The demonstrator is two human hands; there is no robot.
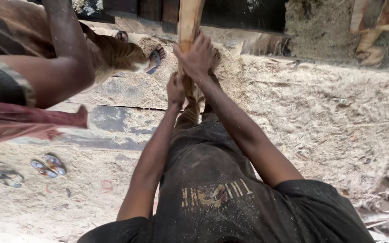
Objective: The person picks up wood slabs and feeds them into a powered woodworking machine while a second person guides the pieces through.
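A long pale wooden plank [189, 22] stands on end in front of me and runs out of view at the top. My right hand [199, 56] is closed around it higher up. My left hand [175, 90] grips it just below, close to my knees. Both arms are stretched forward over my dark, sawdust-covered shirt [212, 193]. The plank's lower end is hidden behind my hands and legs.
Another person stands at the upper left, with a bare arm [68, 54] and a sandalled foot [156, 58] near the plank. Sawdust [320, 117] covers the ground. Loose sandals [48, 166] lie at the left. Dark timbers [244, 13] and wood offcuts [374, 40] line the top.
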